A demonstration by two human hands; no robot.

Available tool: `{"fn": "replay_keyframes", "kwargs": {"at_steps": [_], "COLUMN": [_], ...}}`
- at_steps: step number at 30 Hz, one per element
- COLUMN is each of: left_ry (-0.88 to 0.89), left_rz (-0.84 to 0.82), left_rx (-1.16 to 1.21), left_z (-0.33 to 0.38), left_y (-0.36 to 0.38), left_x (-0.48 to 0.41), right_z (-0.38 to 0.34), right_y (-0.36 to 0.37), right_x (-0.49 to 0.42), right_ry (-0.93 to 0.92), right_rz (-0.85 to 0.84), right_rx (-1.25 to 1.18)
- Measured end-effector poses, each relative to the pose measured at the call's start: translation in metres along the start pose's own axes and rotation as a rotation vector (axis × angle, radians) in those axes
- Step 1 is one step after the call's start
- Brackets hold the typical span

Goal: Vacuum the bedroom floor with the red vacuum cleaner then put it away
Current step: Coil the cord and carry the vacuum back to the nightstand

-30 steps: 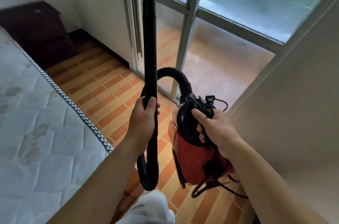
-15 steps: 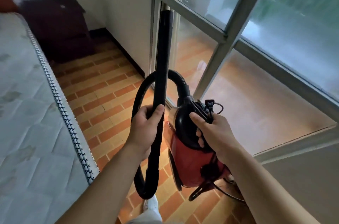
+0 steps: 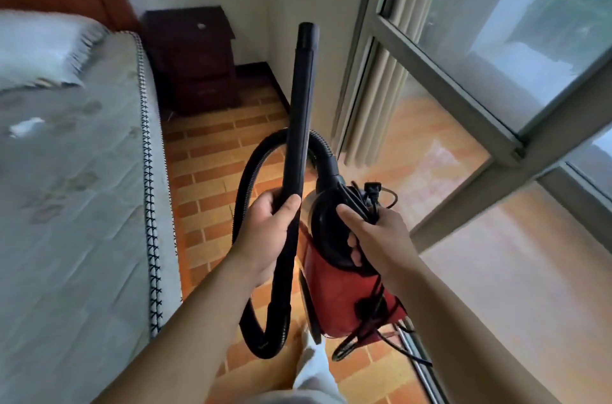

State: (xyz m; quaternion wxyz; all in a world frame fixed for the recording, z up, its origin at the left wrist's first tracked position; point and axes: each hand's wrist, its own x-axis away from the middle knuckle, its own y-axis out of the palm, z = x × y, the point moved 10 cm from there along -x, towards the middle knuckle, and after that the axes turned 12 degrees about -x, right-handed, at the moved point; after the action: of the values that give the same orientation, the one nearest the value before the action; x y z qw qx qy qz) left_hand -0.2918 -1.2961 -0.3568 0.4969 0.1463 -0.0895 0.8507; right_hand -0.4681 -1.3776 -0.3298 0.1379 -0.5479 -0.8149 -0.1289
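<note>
On your far left lies the bare mattress (image 3: 76, 191), its quilted top edged with black-and-white stitched piping, and a folded pale blanket (image 3: 43, 46) sits at its head end. Beyond the mattress corner, a dark wooden nightstand (image 3: 192, 59) stands against the wall. Between the mattress and the window runs the orange brick-patterned floor (image 3: 212, 152).

Your left hand (image 3: 268, 231) is clenched around the black wand (image 3: 302, 112), which you hold nearly upright with its open mouth at the top. From the wand's lower end the black ribbed hose (image 3: 246, 181) curls down below your wrist, loops up on the left and arches over to the front of the machine.

Just right of the wand, your right hand (image 3: 374, 238) grasps the top of the red vacuum cleaner (image 3: 337, 297), fingers wrapped over its black handle together with the bundled power cord (image 3: 374, 191), whose plug sticks up above your knuckles. The vacuum hangs in the air, off the floor, with more cord dangling under it. A white-socked foot (image 3: 311, 360) shows beneath.

To your right stands the large glass window (image 3: 516, 23) in its grey frame, with a strip of pale curtain (image 3: 374, 99) beside it.
</note>
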Motion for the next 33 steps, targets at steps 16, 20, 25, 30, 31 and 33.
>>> {"fn": "replay_keyframes", "kwargs": {"at_steps": [16, 20, 25, 30, 31, 33], "left_ry": [0.066, 0.047, 0.014, -0.004, -0.004, -0.013], "left_rz": [0.381, 0.443, 0.46, 0.441, 0.435, 0.435], "left_rx": [0.06, 0.11, 0.156, 0.142, 0.132, 0.115], "left_z": [0.089, 0.097, 0.115, 0.141, 0.146, 0.152], "left_y": [-0.098, -0.145, -0.198, -0.233, -0.237, -0.245], "left_x": [-0.198, -0.265, -0.344, -0.411, -0.424, -0.45], "right_z": [-0.088, -0.098, -0.124, -0.148, -0.152, -0.157], "right_y": [0.134, 0.181, 0.242, 0.287, 0.296, 0.312], "right_x": [-0.264, -0.324, -0.39, -0.452, -0.464, -0.492], "right_ry": [0.001, 0.014, 0.016, 0.03, 0.033, 0.04], "right_rz": [-0.247, -0.233, -0.222, -0.224, -0.234, -0.247], "right_rx": [0.082, 0.107, 0.127, 0.149, 0.155, 0.168]}}
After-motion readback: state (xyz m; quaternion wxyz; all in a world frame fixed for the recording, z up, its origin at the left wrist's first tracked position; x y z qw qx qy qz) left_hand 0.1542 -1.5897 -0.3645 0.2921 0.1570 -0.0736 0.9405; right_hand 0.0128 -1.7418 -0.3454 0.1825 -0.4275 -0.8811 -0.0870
